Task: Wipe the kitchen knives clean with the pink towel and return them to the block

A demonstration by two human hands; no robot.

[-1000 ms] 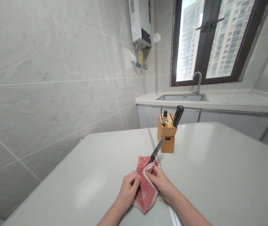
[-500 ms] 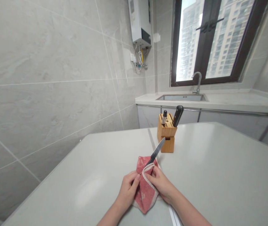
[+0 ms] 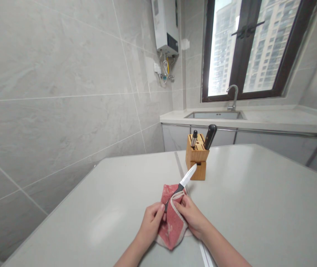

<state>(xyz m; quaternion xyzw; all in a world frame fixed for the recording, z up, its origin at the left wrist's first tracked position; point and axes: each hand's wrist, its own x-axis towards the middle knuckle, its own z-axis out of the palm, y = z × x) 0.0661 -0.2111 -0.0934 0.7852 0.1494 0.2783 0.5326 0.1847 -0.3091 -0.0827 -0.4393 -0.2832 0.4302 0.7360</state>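
Note:
A knife (image 3: 187,176) with a black handle points up and away to the right, its blade bare and bright. Its handle lies in the folds of a red cloth (image 3: 174,226) with a pale edge. My left hand (image 3: 152,220) is closed, thumb and fingers pinching the lower end of the handle together with the cloth. On the other side my right hand (image 3: 191,215) grips a fold of the cloth beside the handle. Some of the fingers of both hands are hidden behind the cloth. The blade tip appears in front of the wooden knife block (image 3: 198,170).
In the block stand a large black-handled knife (image 3: 210,136) and a smaller dark-handled tool (image 3: 194,139). The pale table (image 3: 114,193) has a seam running past the cloth. Behind it are a counter with a sink (image 3: 216,115), a faucet (image 3: 233,97) and a window.
The knife has turned about its length, so its blade now looks bright instead of dark. More of the handle's lower end shows at my left thumb. The cloth fold has shifted slightly.

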